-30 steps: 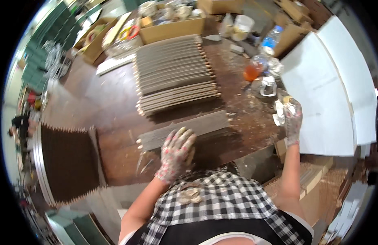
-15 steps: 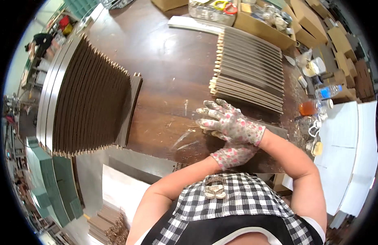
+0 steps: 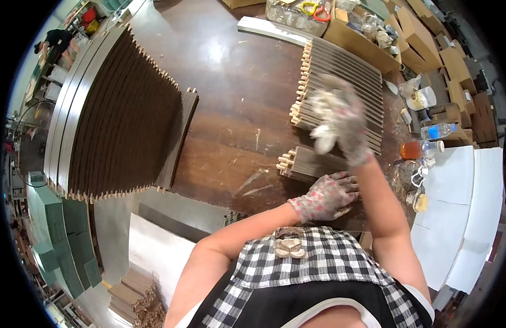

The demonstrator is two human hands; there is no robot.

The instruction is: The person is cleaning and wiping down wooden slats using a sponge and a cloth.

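My left hand point(image 3: 326, 198), in a pale flowered glove, lies with fingers stretched out along the near side of a small bundle of brown slats point(image 3: 314, 164). Pale wooden dowels stick out of the bundle's left ends. Over a larger row of the same doweled slats point(image 3: 351, 68) is my right hand point(image 3: 343, 117), in a matching glove. Motion smears its fingers, so their shape and anything in them cannot be made out. On the left stands a large fanned stack of dark panels point(image 3: 113, 117), with dowel tips along its edges.
A white strip point(image 3: 272, 30) lies at the back, beside a clear container point(image 3: 296, 19) with scissors on top. Cardboard boxes point(image 3: 367, 44) line the far right. Bottles, including an amber one point(image 3: 411, 150), stand at the table's right edge near white boards point(image 3: 444, 202). A person point(image 3: 57, 41) bends at far left.
My hands were crossed together over the small bundle. The right has lifted off and swung away over the larger row, uncovering the bundle; the left has stayed close by, fingers now showing.
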